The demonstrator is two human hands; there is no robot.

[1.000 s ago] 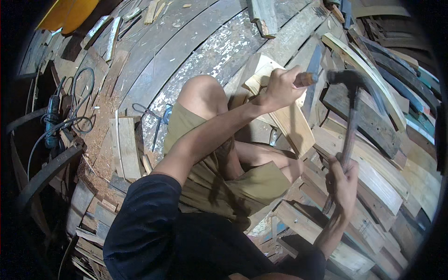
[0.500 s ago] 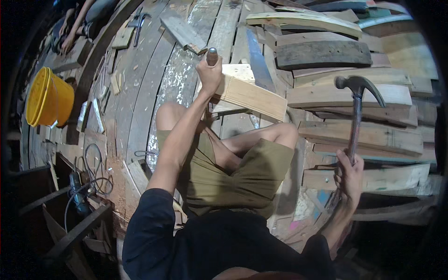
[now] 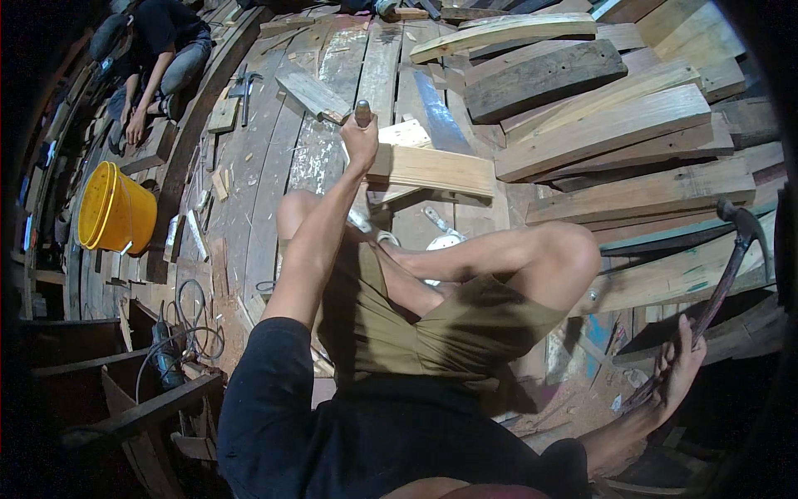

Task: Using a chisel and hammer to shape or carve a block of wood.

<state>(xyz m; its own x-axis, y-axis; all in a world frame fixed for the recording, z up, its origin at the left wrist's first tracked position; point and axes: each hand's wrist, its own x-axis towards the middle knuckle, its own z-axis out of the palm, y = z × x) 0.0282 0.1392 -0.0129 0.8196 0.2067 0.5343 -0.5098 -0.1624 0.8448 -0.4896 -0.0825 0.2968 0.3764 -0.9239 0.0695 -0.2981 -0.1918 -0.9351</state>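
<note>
My left hand [image 3: 359, 148] is wrapped round the handle of a chisel [image 3: 363, 112], held upright with its butt end up. Its blade is hidden below my fist. Just beneath and to the right lies a pale planed wooden block [image 3: 440, 170] with grooves along its near edge, in front of my crossed legs. Another light piece of wood [image 3: 405, 133] sits behind it. Out at the far right, my right hand [image 3: 680, 372] grips the lower handle of a claw hammer [image 3: 731, 258], its head raised and pointing away from me.
Curved timbers [image 3: 607, 133] are stacked along the right. A yellow bucket [image 3: 116, 208] stands at the left, with a corded power tool [image 3: 166, 349] nearer me. Another hammer [image 3: 245, 96] and a grey wood offcut [image 3: 312, 93] lie farther off. Another person [image 3: 162, 66] sits at the upper left.
My right hand has swung the hammer outward to the right and lower. My right knee has shifted right, uncovering a white-and-metal object by my legs. The view has shifted; my left hand keeps its grip.
</note>
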